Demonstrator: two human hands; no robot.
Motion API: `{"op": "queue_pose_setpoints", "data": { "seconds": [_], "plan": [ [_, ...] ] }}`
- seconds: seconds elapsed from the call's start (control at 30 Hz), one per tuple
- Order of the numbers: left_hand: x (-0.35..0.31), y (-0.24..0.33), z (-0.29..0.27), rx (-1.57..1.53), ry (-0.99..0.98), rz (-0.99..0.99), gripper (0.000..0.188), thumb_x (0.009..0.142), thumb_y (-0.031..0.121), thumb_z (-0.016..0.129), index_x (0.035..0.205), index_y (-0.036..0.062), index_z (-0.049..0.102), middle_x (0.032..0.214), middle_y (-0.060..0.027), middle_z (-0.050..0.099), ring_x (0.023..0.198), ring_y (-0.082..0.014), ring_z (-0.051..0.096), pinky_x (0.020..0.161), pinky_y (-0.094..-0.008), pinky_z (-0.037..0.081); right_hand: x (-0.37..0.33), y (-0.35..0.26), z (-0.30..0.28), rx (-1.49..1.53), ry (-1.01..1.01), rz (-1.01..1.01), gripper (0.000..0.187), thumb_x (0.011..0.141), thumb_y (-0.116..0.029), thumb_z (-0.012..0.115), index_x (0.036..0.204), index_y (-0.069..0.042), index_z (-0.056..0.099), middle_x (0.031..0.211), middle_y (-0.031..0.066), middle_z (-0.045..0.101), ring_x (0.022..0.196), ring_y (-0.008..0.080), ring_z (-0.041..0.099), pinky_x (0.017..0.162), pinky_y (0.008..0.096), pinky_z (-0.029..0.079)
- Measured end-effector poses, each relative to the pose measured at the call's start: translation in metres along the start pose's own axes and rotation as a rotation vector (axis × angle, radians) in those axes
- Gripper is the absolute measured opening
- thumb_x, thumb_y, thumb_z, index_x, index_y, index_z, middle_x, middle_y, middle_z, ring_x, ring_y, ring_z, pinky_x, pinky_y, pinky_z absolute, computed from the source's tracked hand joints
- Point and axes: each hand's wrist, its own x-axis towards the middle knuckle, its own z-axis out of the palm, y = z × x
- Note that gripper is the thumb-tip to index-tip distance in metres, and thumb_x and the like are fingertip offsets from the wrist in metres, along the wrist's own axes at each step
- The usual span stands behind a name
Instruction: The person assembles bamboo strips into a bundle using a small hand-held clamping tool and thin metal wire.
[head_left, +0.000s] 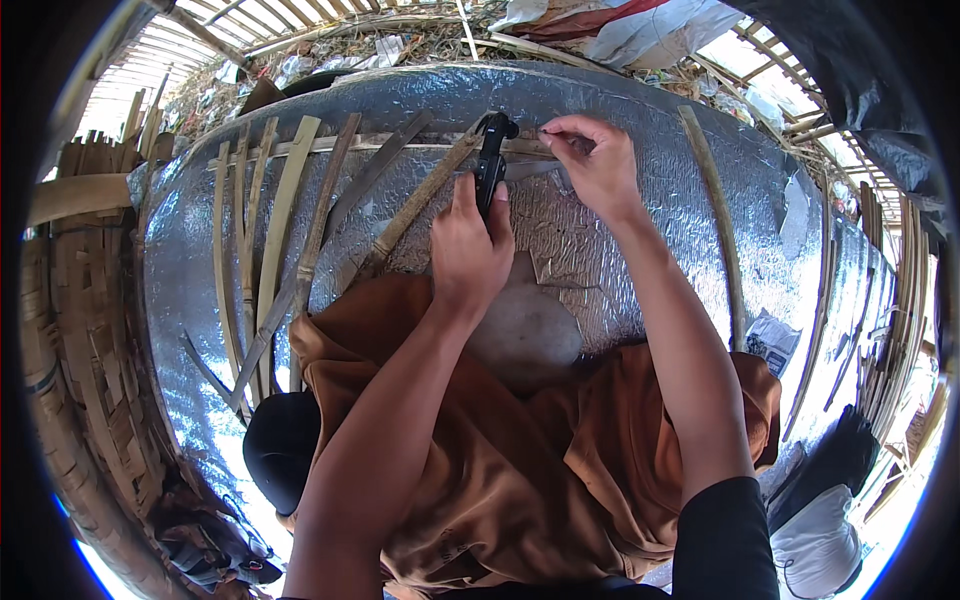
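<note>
My left hand (474,240) is closed round the lower end of a slim black tool (490,165) that stands out away from me. Its far end widens into a head with a round knob; its exact kind I cannot make out. To the right of that head, my right hand (598,165) pinches thumb and forefinger together around a tiny dark thing too small to name. A bamboo pole (425,205) slants just left of the tool. Behind both hands a flat grey blade-like piece (535,170) lies on the silvery foil sheet (650,270).
Several bamboo strips (285,215) lie on the foil to the left, and one bamboo stick (715,215) to the right. Brown cloth (500,470) covers my legs. A woven bamboo wall (95,330) stands at the left; a white bag (818,540) lies at the lower right.
</note>
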Motion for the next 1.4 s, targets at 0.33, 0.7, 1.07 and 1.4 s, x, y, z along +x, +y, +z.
{"op": "queue_pose_setpoints", "data": {
  "seconds": [0.33, 0.7, 1.07, 1.4],
  "plan": [
    [0.002, 0.005, -0.001, -0.015, -0.007, -0.012, 0.021, 0.101, 0.014, 0.061, 0.108, -0.0046, 0.054, 0.070, -0.0258, 0.064, 0.061, -0.0466, 0.066, 0.054, -0.0560, 0.050, -0.002, 0.009, 0.002, -0.145, -0.083, 0.062, 0.009, 0.083, -0.022, 0.081, 0.090, -0.017, 0.082, 0.091, 0.0022, 0.078, 0.082, 0.0220, 0.069, 0.098, 0.0395, 0.046],
    [0.001, 0.005, -0.002, -0.024, -0.030, 0.021, 0.023, 0.100, 0.013, 0.061, 0.113, -0.0037, 0.053, 0.072, -0.0250, 0.065, 0.062, -0.0468, 0.066, 0.055, -0.0568, 0.051, -0.004, 0.015, 0.007, -0.152, -0.049, 0.034, 0.011, 0.081, -0.024, 0.083, 0.090, -0.018, 0.081, 0.096, 0.0028, 0.076, 0.099, 0.0242, 0.068, 0.104, 0.0434, 0.039],
    [0.001, 0.005, -0.003, -0.017, -0.048, 0.038, 0.023, 0.100, 0.015, 0.062, 0.114, 0.0000, 0.052, 0.068, -0.0244, 0.065, 0.061, -0.0464, 0.066, 0.054, -0.0567, 0.050, -0.008, 0.016, 0.008, -0.226, -0.019, -0.049, 0.008, 0.081, -0.022, 0.083, 0.086, -0.017, 0.079, 0.095, 0.0008, 0.075, 0.101, 0.0225, 0.068, 0.107, 0.0461, 0.037],
    [0.000, 0.004, -0.002, -0.033, -0.048, 0.050, 0.025, 0.100, 0.015, 0.062, 0.117, -0.0011, 0.052, 0.069, -0.0242, 0.065, 0.061, -0.0461, 0.066, 0.053, -0.0572, 0.050, -0.007, 0.021, 0.008, -0.187, -0.027, -0.030, 0.007, 0.079, -0.021, 0.083, 0.085, -0.019, 0.079, 0.094, 0.0001, 0.075, 0.100, 0.0216, 0.068, 0.107, 0.0460, 0.038]
  ]
}}
